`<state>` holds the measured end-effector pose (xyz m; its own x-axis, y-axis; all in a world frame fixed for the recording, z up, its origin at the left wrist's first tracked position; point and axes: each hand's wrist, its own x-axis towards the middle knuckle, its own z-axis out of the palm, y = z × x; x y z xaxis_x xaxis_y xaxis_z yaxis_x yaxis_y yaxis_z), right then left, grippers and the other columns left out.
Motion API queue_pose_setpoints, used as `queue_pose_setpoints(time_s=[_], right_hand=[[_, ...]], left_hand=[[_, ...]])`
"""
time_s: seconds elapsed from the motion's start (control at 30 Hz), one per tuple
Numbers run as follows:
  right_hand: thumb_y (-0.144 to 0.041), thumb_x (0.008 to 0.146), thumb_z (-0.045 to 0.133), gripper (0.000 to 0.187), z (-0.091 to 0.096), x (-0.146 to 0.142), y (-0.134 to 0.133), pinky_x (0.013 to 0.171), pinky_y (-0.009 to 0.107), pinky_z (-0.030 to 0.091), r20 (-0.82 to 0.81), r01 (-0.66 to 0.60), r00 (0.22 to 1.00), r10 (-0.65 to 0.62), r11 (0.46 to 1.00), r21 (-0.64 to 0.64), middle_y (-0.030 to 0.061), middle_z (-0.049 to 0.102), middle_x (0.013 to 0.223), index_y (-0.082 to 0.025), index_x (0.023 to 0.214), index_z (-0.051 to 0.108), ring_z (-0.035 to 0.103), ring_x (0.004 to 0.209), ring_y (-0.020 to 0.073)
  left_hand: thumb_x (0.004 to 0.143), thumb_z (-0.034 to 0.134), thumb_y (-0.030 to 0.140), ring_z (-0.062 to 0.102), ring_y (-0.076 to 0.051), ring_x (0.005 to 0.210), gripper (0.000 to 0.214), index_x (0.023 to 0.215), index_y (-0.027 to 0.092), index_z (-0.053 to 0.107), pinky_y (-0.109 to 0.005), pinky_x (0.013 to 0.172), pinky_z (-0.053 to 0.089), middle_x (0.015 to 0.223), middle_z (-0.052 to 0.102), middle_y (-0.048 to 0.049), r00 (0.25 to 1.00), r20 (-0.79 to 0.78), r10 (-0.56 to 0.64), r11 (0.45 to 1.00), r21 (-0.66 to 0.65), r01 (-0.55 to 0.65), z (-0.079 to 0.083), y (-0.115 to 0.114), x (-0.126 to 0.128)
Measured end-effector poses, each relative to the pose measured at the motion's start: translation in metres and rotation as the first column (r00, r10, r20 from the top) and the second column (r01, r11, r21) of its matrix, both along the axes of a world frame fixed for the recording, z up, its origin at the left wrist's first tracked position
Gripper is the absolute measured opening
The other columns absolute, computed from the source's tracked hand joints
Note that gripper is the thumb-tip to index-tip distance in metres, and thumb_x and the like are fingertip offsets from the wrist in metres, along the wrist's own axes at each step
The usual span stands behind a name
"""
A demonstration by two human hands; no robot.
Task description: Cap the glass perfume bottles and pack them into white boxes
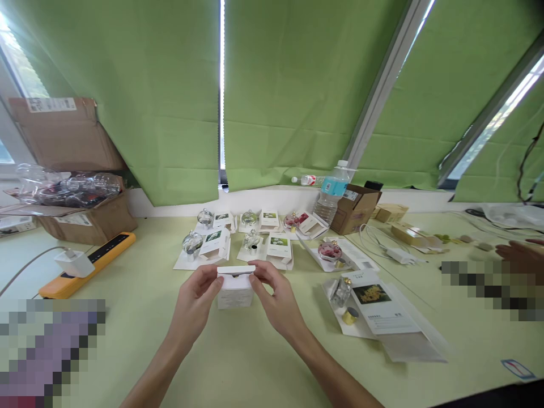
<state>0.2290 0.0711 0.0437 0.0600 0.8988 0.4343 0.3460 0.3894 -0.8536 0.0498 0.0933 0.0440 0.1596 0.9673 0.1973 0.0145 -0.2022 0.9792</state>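
A pale green table (238, 362) carries everything. An open cardboard box (91, 218) sits at its far left, and a water bottle (330, 195) stands near the back wall. Toward the front, the left hand (196, 300) and right hand (276, 300) flank a small white box (235, 289), the fingertips of each pinching an end of its raised top flap. A gold cap (350, 315) lies off to the right.
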Motion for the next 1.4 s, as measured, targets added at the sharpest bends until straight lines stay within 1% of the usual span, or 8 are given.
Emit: queue_pose_setpoints(time_s=[0.13, 0.27, 0.47, 0.57, 0.77, 0.9, 1.07, 1.4], right_hand=[[-0.025, 0.090, 0.051, 0.026, 0.002, 0.000, -0.005, 0.088, 0.035, 0.050, 0.130, 0.044, 0.990, -0.060, 0.991, 0.123, 0.0061, 0.067, 0.110, -0.024, 0.115, 0.060, 0.062, 0.102, 0.0221], [-0.024, 0.088, 0.055, 0.031, 0.006, 0.000, -0.011, 0.096, 0.038, 0.047, 0.227, -0.004, 0.973, -0.043, 0.979, 0.204, 0.0059, 0.065, 0.117, -0.025, 0.118, 0.060, 0.059, 0.110, 0.0229], [-0.027, 0.090, 0.054, 0.022, 0.006, -0.001, -0.008, 0.092, 0.039, 0.051, 0.212, 0.010, 0.975, -0.065, 0.968, 0.250, 0.0077, 0.067, 0.113, -0.024, 0.108, 0.066, 0.062, 0.106, 0.0236], [-0.027, 0.090, 0.054, 0.021, 0.005, -0.001, -0.006, 0.092, 0.040, 0.051, 0.191, 0.014, 0.980, -0.063, 0.969, 0.248, 0.0077, 0.067, 0.113, -0.024, 0.107, 0.066, 0.063, 0.105, 0.0237], [-0.025, 0.090, 0.055, 0.020, 0.006, 0.001, -0.006, 0.093, 0.040, 0.050, 0.177, 0.003, 0.983, -0.043, 0.976, 0.218, 0.0069, 0.067, 0.113, -0.024, 0.107, 0.066, 0.062, 0.106, 0.0228], [-0.024, 0.090, 0.055, 0.020, 0.005, 0.002, -0.004, 0.095, 0.040, 0.049, 0.181, -0.004, 0.983, -0.036, 0.977, 0.214, 0.0063, 0.067, 0.113, -0.024, 0.107, 0.066, 0.061, 0.107, 0.0221], [-0.023, 0.089, 0.056, 0.020, 0.002, 0.003, -0.002, 0.096, 0.040, 0.049, 0.191, -0.013, 0.981, -0.032, 0.973, 0.231, 0.0061, 0.067, 0.113, -0.024, 0.106, 0.067, 0.061, 0.107, 0.0217], [-0.023, 0.090, 0.056, 0.020, 0.003, 0.004, -0.002, 0.097, 0.037, 0.048, 0.199, -0.014, 0.980, -0.031, 0.975, 0.221, 0.0051, 0.067, 0.113, -0.025, 0.106, 0.069, 0.061, 0.108, 0.0211]], left_hand=[[0.087, 0.056, 0.037, 0.064, -0.019, 0.090, 0.019, 0.098, 0.021, 0.057, -0.026, 0.075, 0.048, 0.100, 0.068, -0.0033, 1.000, -0.009, 0.002, 1.000, 0.010, -0.002, -0.001, 0.000, -0.001], [0.088, 0.053, 0.035, 0.063, -0.018, 0.094, 0.017, 0.099, 0.022, 0.059, -0.027, 0.078, 0.048, 0.101, 0.068, -0.0027, 1.000, -0.023, 0.010, 0.997, 0.078, -0.009, -0.003, 0.000, 0.000], [0.088, 0.053, 0.035, 0.064, -0.020, 0.098, 0.023, 0.104, 0.022, 0.062, -0.029, 0.081, 0.049, 0.106, 0.069, -0.0045, 0.998, -0.053, 0.043, 0.994, 0.102, -0.037, -0.007, 0.000, 0.000], [0.088, 0.052, 0.035, 0.063, -0.020, 0.100, 0.025, 0.107, 0.023, 0.064, -0.029, 0.082, 0.049, 0.110, 0.069, -0.0037, 0.996, -0.071, 0.045, 0.996, 0.086, -0.039, -0.006, 0.000, -0.002], [0.090, 0.051, 0.038, 0.053, -0.023, 0.120, 0.028, 0.107, 0.024, 0.068, -0.033, 0.098, 0.044, 0.122, 0.065, -0.0032, 0.998, -0.038, 0.043, 0.995, 0.091, -0.039, 0.000, -0.002, -0.003], [0.086, 0.058, 0.039, 0.057, -0.024, 0.116, 0.027, 0.106, 0.024, 0.067, -0.033, 0.092, 0.049, 0.125, 0.064, -0.0044, 1.000, -0.022, 0.012, 0.996, 0.092, -0.010, -0.002, -0.002, -0.002], [0.085, 0.059, 0.040, 0.063, -0.023, 0.105, 0.028, 0.106, 0.023, 0.067, -0.031, 0.086, 0.051, 0.115, 0.068, -0.0055, 0.999, -0.043, 0.021, 0.997, 0.071, -0.018, -0.004, -0.001, -0.003], [0.086, 0.058, 0.042, 0.061, -0.021, 0.108, 0.029, 0.105, 0.024, 0.068, -0.026, 0.086, 0.049, 0.116, 0.068, -0.0038, 0.995, -0.086, 0.044, 0.997, 0.069, -0.038, -0.004, 0.002, -0.004]])
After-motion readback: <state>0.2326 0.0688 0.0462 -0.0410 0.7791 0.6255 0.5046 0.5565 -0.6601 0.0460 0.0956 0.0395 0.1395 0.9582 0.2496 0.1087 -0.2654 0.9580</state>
